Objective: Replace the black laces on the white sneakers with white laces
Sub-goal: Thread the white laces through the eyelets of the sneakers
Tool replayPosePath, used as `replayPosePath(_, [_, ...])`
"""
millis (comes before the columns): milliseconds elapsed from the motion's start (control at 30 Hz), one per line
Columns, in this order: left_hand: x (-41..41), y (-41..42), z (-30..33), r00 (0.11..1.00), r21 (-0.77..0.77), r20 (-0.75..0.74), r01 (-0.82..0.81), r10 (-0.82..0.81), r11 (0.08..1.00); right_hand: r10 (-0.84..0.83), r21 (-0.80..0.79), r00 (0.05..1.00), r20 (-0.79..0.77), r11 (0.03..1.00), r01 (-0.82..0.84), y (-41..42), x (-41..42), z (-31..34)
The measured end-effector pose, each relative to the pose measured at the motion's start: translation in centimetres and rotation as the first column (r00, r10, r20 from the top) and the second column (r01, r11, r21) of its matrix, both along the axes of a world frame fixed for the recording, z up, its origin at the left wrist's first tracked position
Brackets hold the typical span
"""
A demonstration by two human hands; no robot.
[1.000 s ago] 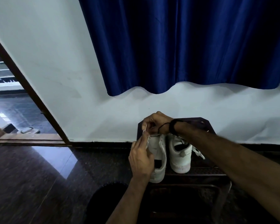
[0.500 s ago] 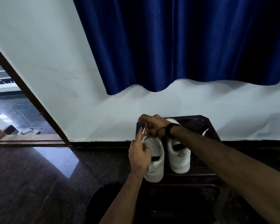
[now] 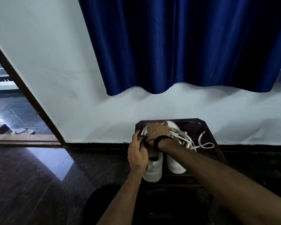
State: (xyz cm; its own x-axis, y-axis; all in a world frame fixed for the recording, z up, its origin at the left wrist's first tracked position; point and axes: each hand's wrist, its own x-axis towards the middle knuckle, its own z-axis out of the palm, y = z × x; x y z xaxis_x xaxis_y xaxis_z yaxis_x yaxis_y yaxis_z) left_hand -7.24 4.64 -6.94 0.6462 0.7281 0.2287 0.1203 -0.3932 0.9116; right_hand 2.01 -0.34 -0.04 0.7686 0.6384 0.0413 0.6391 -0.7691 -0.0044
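Two white sneakers stand side by side on a dark wooden stool (image 3: pixel 211 132), heels toward me. My left hand (image 3: pixel 137 153) grips the side of the left sneaker (image 3: pixel 153 171) near its lacing. My right hand (image 3: pixel 157 130), with a black band on the wrist, lies over the front of the left sneaker with curled fingers; what they hold is hidden. The right sneaker (image 3: pixel 175 166) carries white laces (image 3: pixel 201 143) whose loose ends trail onto the stool to the right. I see no black lace.
A white wall with a blue curtain (image 3: pixel 185 46) rises behind the stool. The floor (image 3: pixel 31 184) is dark and glossy. A brown door frame (image 3: pixel 26 95) opens at left, with a sandal (image 3: pixel 23 131) beyond it. A dark round object (image 3: pixel 102 203) sits below my left forearm.
The view has shifted so the stool sits a little lower. My right hand moved forward over the left sneaker's toe end. White lace ends now show at the right of the stool.
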Motion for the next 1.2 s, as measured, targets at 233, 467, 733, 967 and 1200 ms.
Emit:
replayPosePath(233, [0.1, -0.1, 0.0, 0.995, 0.08, -0.048, -0.083, 0.087, 0.993, 0.067, 0.056, 0.994, 0.09, 0.996, -0.073, -1.1, -0.7, 0.1])
replayPosePath(467, [0.1, -0.5, 0.0, 0.991, 0.206, -0.064, -0.101, 0.117, 0.973, 0.389, 0.433, 0.911, -0.141, 0.851, -0.296, -5.5, -1.0, 2.8])
replayPosePath(733, [0.6, -0.3, 1.8, 0.993, 0.621, 0.116, -0.092, 0.024, 0.779, 0.425, 0.678, 0.83, -0.363, 0.731, -0.078, -6.9, 0.4, 4.8])
replayPosePath(967, [0.8, -0.9, 1.5, 0.955, 0.442, 0.247, -0.261, 0.163, 0.858, 0.203, -0.08, 0.969, -0.143, 0.973, -0.216, -4.1, 3.9, 0.6])
replayPosePath(1200, [1.4, -0.7, 0.8, 0.952, 0.568, 0.083, -0.288, 0.294, 0.771, 0.22, 0.379, 0.797, -0.562, 0.925, 0.012, -5.5, 4.1, 6.7])
